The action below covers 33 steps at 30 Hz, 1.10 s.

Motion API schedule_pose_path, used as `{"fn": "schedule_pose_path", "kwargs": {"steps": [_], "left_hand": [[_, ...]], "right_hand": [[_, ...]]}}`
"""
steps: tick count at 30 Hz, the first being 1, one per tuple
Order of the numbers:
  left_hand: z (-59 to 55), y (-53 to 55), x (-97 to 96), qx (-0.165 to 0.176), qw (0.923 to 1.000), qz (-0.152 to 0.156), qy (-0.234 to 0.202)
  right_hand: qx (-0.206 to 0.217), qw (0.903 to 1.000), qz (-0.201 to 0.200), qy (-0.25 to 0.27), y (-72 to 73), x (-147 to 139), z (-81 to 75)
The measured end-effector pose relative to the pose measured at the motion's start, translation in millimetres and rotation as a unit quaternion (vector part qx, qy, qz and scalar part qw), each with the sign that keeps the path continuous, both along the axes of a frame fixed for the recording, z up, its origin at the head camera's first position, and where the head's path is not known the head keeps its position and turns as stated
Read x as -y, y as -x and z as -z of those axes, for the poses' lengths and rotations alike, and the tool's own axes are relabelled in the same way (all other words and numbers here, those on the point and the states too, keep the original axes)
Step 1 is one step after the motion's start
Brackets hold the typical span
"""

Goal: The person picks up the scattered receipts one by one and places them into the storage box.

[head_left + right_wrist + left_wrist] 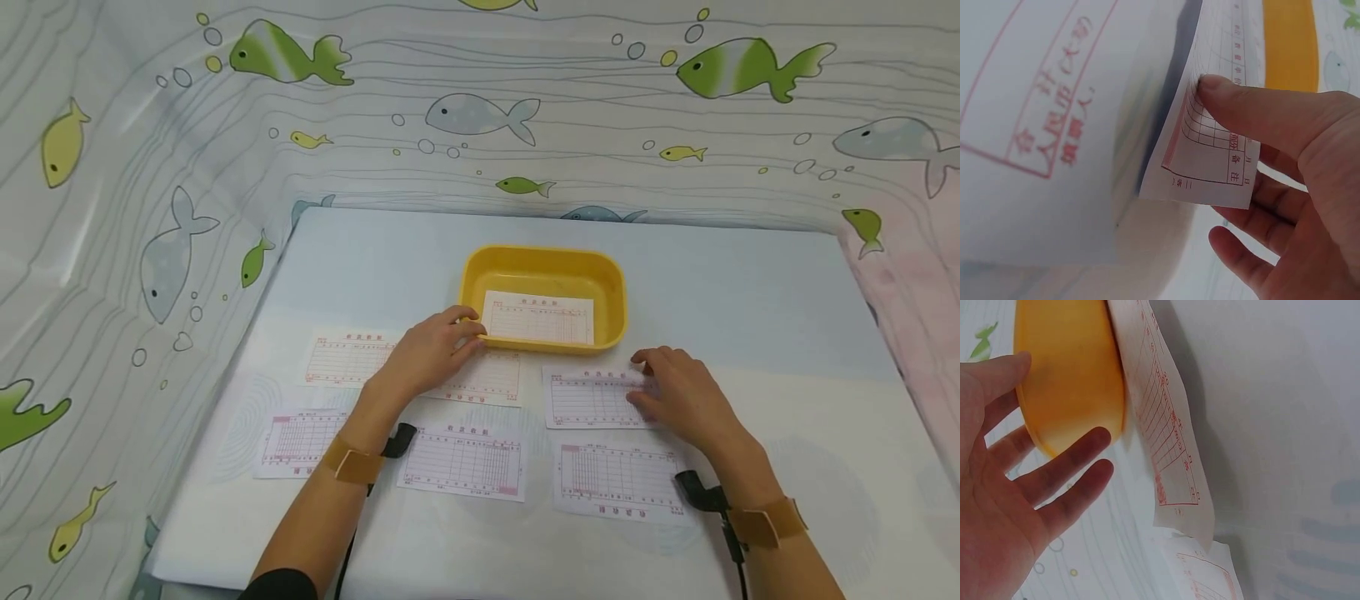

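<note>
Between the thumb and fingers of my right hand (686, 396) is the right end of a paper slip (588, 402), and I pinch it there. My thumb is on the printed side, and that end bends up off the table (757, 300). My left hand (431, 354) is wide, with its fingers spread, and holds no paper. It is at the near left corner of a yellow tray (540, 268) (I can't tell if my fingertips press on the rim). The pinched slip is in front of the tray, a bit to the right.

Inside the tray lies a red-print slip (536, 323), in the part nearest me. Two more slips, a left one (345, 360) and a right one (498, 377), lie by my left hand, which hides some of them. Closer to me are three slips: a side slip (296, 437) partly behind my left arm, a middle slip (461, 462), and a near slip (618, 483) just below the pinched one. Each wrist wears a brown band (352, 463). Past the table, a cloth (375, 167) shows green, gray and yellow fish.
</note>
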<state>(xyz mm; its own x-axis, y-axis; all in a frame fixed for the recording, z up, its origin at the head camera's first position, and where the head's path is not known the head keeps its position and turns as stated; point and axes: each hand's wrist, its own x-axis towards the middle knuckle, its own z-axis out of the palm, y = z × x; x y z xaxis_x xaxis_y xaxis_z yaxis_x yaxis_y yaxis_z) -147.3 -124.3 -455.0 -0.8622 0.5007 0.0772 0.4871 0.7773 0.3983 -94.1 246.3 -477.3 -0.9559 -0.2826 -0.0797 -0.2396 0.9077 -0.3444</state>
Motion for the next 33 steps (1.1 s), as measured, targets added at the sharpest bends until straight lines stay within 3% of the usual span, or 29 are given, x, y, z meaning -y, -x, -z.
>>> {"fn": "schedule_pose_path", "kwargs": {"steps": [5, 12, 24, 33], "left_hand": [[-0.1, -0.4, 0.7, 0.003, 1.0000, -0.002, 0.003], [1.2, -0.2, 2.1, 0.008, 0.9999, -0.002, 0.007], [5.5, 2.5, 1.8, 0.003, 1.0000, 0.006, 0.001], [6.9, 1.6, 1.8, 0.004, 0.9999, 0.001, 0.010]], "right_hand": [[-0.023, 0.9995, -0.020, 0.005, -1.9, -0.6, -0.1], [-0.006, 0.9995, -0.030, 0.008, -5.4, 3.2, -6.0], [-0.015, 0.9966, -0.061, 0.054, -15.9, 3.4, -36.9], [-0.015, 0.9938, -0.074, 0.082, -20.3, 5.5, -48.5]]}}
